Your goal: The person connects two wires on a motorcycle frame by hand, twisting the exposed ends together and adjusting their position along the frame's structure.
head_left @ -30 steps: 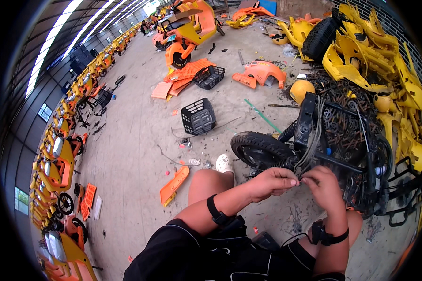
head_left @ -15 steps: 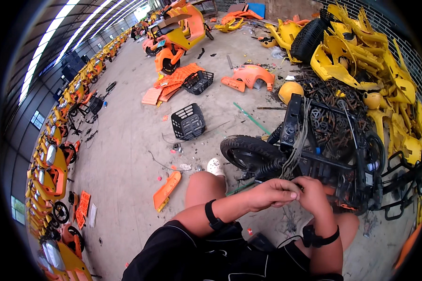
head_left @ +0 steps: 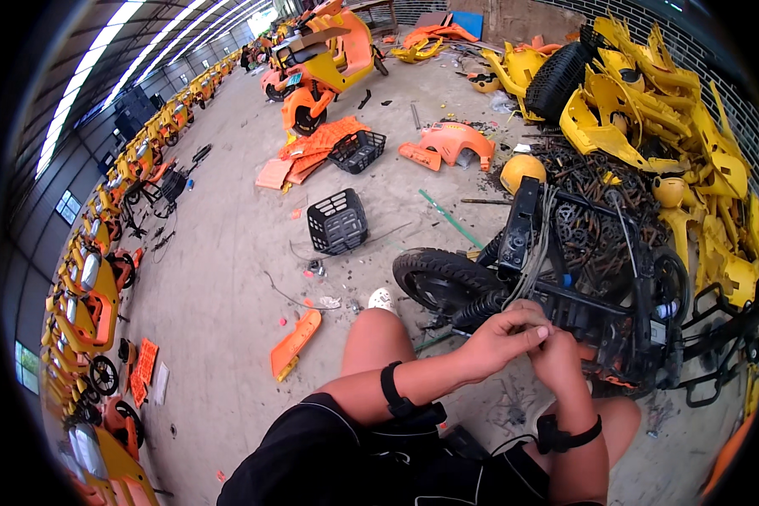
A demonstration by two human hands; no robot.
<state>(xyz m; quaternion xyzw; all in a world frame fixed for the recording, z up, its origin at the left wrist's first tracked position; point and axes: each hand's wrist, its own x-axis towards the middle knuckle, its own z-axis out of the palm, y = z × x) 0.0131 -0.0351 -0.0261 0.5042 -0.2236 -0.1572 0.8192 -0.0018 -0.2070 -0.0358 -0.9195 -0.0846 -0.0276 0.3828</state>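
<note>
In front of my knees, a stripped black scooter frame [head_left: 599,295] lies with its rear wheel [head_left: 447,282] toward the left. A bundle of thin grey cables [head_left: 538,253] hangs over the frame and runs down toward my fingers. My left hand [head_left: 508,339] is closed, thumb against its fingers, and meets my right hand [head_left: 558,361] just this side of the frame. The right fingers are curled and partly covered by the left hand. Whatever is pinched between the two hands is hidden; I cannot tell whether it is a cable end.
Beyond the frame lie a heap of dark metal parts [head_left: 582,219] and a pile of yellow body panels [head_left: 708,177]. Black plastic baskets [head_left: 337,221], an orange panel strip [head_left: 295,344] and an orange fender [head_left: 455,142] lie on the floor. Parked yellow scooters [head_left: 93,287] line the left.
My joined hands have shifted slightly left and a little farther from me, closer to the cables' lower end. Both stay closed together. The view has tilted slightly.
</note>
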